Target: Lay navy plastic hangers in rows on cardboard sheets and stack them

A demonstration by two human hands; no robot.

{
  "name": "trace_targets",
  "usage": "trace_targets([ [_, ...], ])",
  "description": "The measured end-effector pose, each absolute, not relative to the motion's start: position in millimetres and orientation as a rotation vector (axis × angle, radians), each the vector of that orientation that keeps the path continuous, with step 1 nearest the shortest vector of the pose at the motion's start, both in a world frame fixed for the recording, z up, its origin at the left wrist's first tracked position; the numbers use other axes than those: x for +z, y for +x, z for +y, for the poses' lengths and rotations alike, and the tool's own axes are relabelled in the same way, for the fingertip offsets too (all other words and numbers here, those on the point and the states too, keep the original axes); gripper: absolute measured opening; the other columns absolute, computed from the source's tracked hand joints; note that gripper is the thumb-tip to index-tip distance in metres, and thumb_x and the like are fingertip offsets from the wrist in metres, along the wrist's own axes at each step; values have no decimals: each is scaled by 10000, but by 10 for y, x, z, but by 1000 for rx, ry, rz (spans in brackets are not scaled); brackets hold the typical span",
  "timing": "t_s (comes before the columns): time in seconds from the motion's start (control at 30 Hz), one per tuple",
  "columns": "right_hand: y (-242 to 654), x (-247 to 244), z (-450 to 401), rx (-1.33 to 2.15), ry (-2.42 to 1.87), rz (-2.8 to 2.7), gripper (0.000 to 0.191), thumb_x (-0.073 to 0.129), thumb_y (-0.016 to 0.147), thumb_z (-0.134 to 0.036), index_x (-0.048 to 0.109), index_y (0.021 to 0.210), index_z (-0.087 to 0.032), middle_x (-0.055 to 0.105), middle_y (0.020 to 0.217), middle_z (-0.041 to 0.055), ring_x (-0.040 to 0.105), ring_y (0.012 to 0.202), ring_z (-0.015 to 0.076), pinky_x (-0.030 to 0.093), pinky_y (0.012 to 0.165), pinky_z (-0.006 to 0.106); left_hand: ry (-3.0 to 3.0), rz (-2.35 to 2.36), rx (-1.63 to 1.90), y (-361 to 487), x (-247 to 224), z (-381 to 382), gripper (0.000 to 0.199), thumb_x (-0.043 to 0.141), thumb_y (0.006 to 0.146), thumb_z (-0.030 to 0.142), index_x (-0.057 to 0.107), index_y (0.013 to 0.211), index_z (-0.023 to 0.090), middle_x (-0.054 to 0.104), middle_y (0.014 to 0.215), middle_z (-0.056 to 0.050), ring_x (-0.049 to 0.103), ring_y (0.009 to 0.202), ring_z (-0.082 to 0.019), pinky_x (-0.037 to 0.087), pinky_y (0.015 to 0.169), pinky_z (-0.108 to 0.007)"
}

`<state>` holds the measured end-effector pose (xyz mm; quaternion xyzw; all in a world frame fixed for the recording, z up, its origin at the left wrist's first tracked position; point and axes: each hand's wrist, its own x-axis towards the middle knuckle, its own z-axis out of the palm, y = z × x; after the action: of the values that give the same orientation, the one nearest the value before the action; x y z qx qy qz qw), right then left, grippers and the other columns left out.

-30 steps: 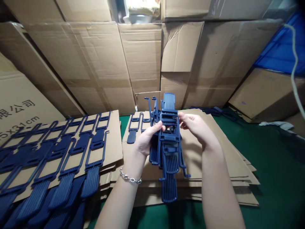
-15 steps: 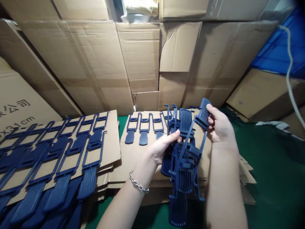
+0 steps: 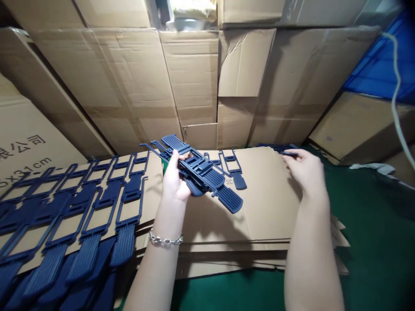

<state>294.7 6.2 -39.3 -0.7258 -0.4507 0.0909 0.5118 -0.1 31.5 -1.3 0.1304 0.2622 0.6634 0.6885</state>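
Observation:
My left hand (image 3: 175,179) grips a bundle of dark blue plastic brackets (image 3: 201,166), each with a wire-like frame and a ribbed paddle. The bundle slants down to the right above a stack of cardboard sheets (image 3: 266,198). At the right edge of that stack, my right hand (image 3: 304,168) pinches a dark blue plastic piece (image 3: 289,153). It shows only as a thin edge; the fingers hide most of it. Between the hands, one bracket (image 3: 239,179) lies flat on the top sheet, and others beside it are partly covered by the bundle.
Rows of similar brackets (image 3: 129,190) cover another cardboard stack on the left, paddles overhanging its near edge. Cardboard boxes (image 3: 136,86) form a wall behind. More blue parts (image 3: 282,147) lie beyond the sheets. A pale cable (image 3: 394,95) hangs at the right.
My left hand has moved left with the bundle, now tilted rather than hanging upright. My right hand has parted from the bundle and moved right, pinching a blue piece.

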Motion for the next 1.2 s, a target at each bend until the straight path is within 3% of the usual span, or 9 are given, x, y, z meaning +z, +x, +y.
trace_targets([
  [0.13,2918,-525,124,617,-2003,-1335,278,698,626,-394,626,789,-180,617,720,28,562,646,147,417,536,218,283,595,1519,8,-16,309,331,542,824,330,468,552,157,604,666,-27,612,686,-129,511,762,-292],
  [0.23,2832,-511,113,939,-2126,-1282,268,677,666,-385,547,614,-156,518,503,6,459,440,104,341,417,200,290,600,1479,45,-51,311,319,546,816,332,471,558,160,613,695,-35,621,724,-157,510,794,-354],
  [0.33,2751,-450,85,1019,-2196,-1155,289,644,715,-319,480,538,-159,455,422,-6,422,374,94,311,377,193,296,591,1426,75,-100,332,301,559,802,341,484,574,160,619,728,-49,625,763,-187,494,830,-434],
  [0.5,2801,-440,47,1031,-2301,-1000,273,692,656,-273,465,550,-167,480,438,5,415,360,98,346,377,216,294,583,1406,89,-157,365,306,565,795,344,486,563,161,617,735,-60,621,806,-201,480,852,-455],
  [0.63,2895,-560,108,880,-2295,-1027,334,750,560,-359,537,733,-169,542,539,49,519,473,182,407,408,277,251,565,1407,137,-129,315,292,588,778,323,492,557,159,622,740,-54,618,821,-202,470,871,-449],
  [0.73,2819,-655,208,600,-2416,-1072,572,735,565,-386,507,1033,-149,602,866,148,598,791,270,494,618,362,199,598,1337,201,-75,239,286,586,783,304,490,556,157,625,724,-50,620,782,-184,488,843,-399],
  [0.87,2626,-718,320,409,-2654,-1126,639,634,670,-368,416,1211,-107,411,1225,259,466,1120,328,430,865,416,150,598,1298,239,-16,171,296,561,806,309,476,562,164,616,667,-28,621,723,-167,503,804,-365],
  [1.07,2605,-723,337,485,-2624,-1304,555,588,660,-225,469,1192,-118,497,1132,205,526,1037,296,454,817,379,58,634,1505,188,62,161,320,529,833,316,446,561,169,586,596,1,606,632,-125,512,684,-261],
  [1.2,2555,-730,349,510,-2574,-1433,593,602,632,-193,466,1208,-170,519,1119,158,548,994,260,462,791,344,74,681,1614,104,90,179,326,526,832,345,436,573,168,554,567,16,590,582,-126,515,659,-272],
])
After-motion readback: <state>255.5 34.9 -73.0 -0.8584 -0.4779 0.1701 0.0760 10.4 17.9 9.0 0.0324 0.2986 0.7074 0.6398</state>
